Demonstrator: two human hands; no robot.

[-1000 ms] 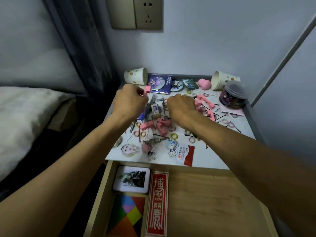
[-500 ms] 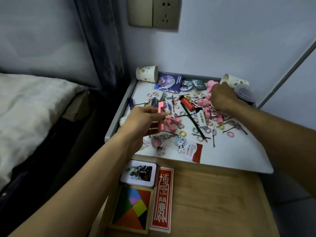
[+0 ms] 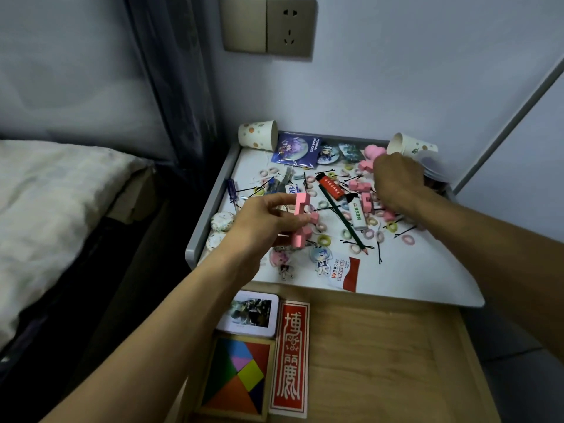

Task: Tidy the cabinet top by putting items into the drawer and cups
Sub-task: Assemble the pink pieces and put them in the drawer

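left hand (image 3: 265, 222): your fingers pinch pink blocks (image 3: 300, 206), held just above the bench (image 3: 427, 270) near its front left | right hand (image 3: 396, 181): knuckles up over loose pink pieces (image 3: 360, 186) at back right, beside the tipped paper cup (image 3: 410, 145); fingers hidden, cannot tell their hold | drawer (image 3: 381, 346): open below the bench

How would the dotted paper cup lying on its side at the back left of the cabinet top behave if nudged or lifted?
The paper cup lies on its side, so a nudge would probably roll it, curving because it tapers. It looks like thin paper, so it is likely light and easily crushed by a firm grip.
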